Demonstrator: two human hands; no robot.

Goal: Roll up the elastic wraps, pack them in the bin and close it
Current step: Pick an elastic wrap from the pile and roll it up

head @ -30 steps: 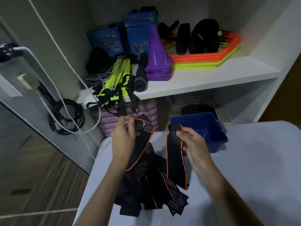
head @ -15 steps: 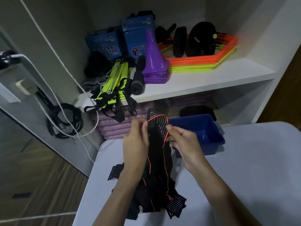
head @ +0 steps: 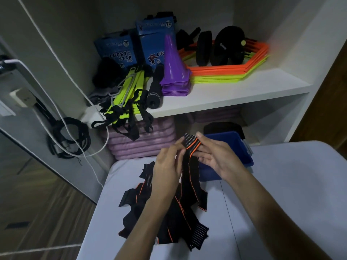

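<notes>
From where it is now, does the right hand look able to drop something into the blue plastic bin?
Probably yes. The right hand is right beside the blue plastic bin, whose top is open with no lid on it. But both it and the left hand are occupied holding the black orange-edged elastic wrap.

One bin, two hands, a pile of wraps

Beside the blue bin (head: 242,145) work two hands, left (head: 167,171) and right (head: 216,156); above it stand two blue boxes (head: 116,51) and one stack of purple cones (head: 174,72); the wraps (head: 169,218) cannot be counted.
</notes>
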